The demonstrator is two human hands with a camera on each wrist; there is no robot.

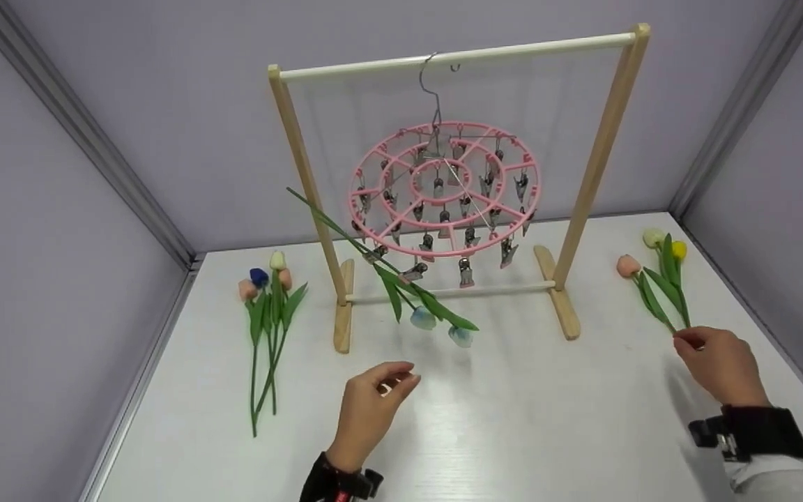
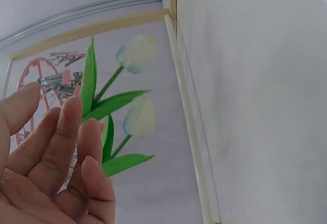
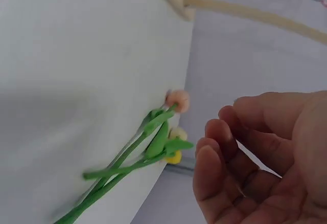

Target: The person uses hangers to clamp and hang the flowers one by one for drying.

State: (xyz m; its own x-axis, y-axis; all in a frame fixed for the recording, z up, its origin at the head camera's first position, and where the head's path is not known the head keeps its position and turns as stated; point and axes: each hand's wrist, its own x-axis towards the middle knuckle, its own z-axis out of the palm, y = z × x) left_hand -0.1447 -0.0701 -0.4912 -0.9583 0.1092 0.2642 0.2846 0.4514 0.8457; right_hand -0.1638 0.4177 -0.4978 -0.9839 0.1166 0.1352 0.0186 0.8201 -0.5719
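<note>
My left hand (image 1: 370, 411) hovers in front of the rack with fingers loosely bent and nothing between them. Two pale blue-white tulips (image 1: 423, 318) hang at a slant from clips on the front left of a round pink clip hanger (image 1: 453, 253), blooms downward. In the left wrist view these tulips (image 2: 139, 119) appear just beyond my fingertips. At the right, my right hand (image 1: 725, 366) is over the stem ends of several loose tulips, one pink (image 1: 628, 265), one yellow (image 1: 679, 251), one whitish (image 1: 653, 238). The right wrist view shows its curved fingers (image 3: 209, 170) apart from the stems, holding nothing.
A wooden stand (image 1: 600, 153) with a white top bar (image 1: 534, 51) carries the hanger by its metal hook (image 1: 436, 104). More tulips (image 1: 276, 307), with pink, blue and whitish blooms, lie on the white table (image 1: 499, 432) at the left. Grey-framed panels (image 1: 81, 125) surround the table.
</note>
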